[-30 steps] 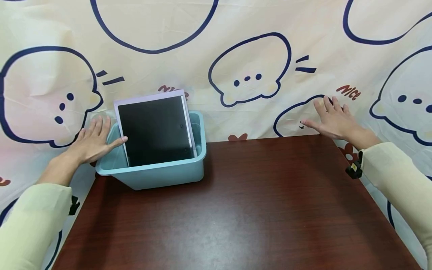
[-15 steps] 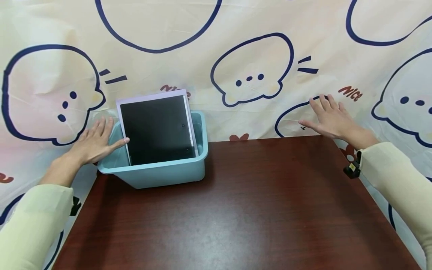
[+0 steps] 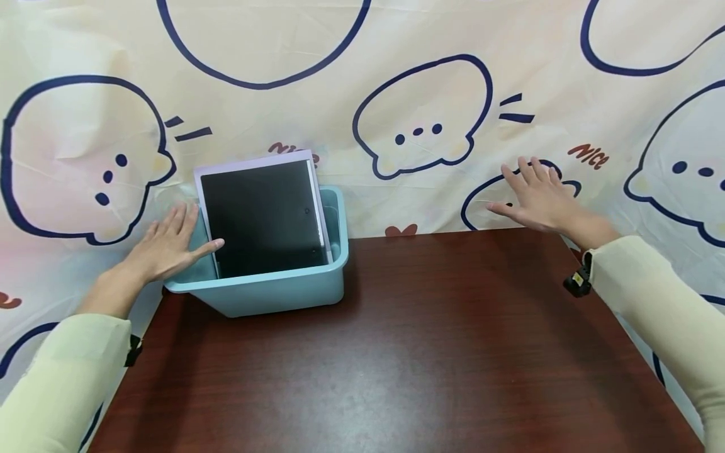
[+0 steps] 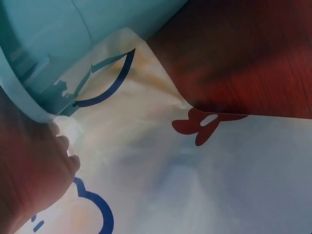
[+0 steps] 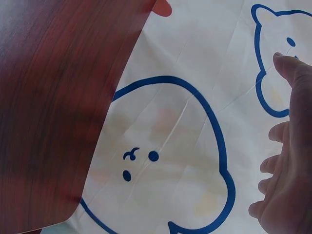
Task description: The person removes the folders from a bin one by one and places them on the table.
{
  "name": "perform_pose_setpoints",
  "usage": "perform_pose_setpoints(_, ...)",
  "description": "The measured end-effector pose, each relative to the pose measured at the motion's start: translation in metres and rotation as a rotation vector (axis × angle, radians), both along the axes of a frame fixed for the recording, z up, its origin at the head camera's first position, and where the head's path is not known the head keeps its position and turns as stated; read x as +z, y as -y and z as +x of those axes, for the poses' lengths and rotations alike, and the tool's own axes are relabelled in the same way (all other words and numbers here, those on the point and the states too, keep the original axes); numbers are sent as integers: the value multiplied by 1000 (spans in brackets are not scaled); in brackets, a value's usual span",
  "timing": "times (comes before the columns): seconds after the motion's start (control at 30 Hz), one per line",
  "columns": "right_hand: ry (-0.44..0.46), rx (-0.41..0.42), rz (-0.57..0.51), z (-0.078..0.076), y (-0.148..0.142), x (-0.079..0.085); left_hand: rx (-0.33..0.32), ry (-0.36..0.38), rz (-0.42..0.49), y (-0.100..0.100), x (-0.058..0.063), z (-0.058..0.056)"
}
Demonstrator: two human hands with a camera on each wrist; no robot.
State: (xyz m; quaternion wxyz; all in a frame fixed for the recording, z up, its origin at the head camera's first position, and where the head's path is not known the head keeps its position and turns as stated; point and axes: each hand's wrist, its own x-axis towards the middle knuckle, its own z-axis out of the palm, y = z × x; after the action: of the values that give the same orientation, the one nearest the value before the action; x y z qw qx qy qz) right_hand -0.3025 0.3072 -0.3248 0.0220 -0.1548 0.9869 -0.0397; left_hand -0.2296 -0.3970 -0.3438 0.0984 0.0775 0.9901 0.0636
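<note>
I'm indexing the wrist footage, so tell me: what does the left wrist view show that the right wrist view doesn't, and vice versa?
Only the left wrist view shows the light blue bin, cut off by the frame, and the left grip near its rim.

Only the right wrist view shows the right grip, at the frame's edge, and a large printed face with eyes and a mouth.

Both share the dark brown table and the pale cloth with navy outlines and some reddish print.
</note>
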Motion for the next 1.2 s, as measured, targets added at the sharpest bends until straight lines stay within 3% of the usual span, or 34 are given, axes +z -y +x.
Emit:
perform_pose_setpoints(0.47,6,69,2,-2,31,6,2,-9,34,-5,-11,-3)
perform_pose_setpoints(0.77,-17,158,-1,-5,58,4,-7,-39,44,-8,-15,-6)
perform_pose_setpoints(1.2,-47,250,-78,-8,91,2,5,-38,61,-10,-15,-7)
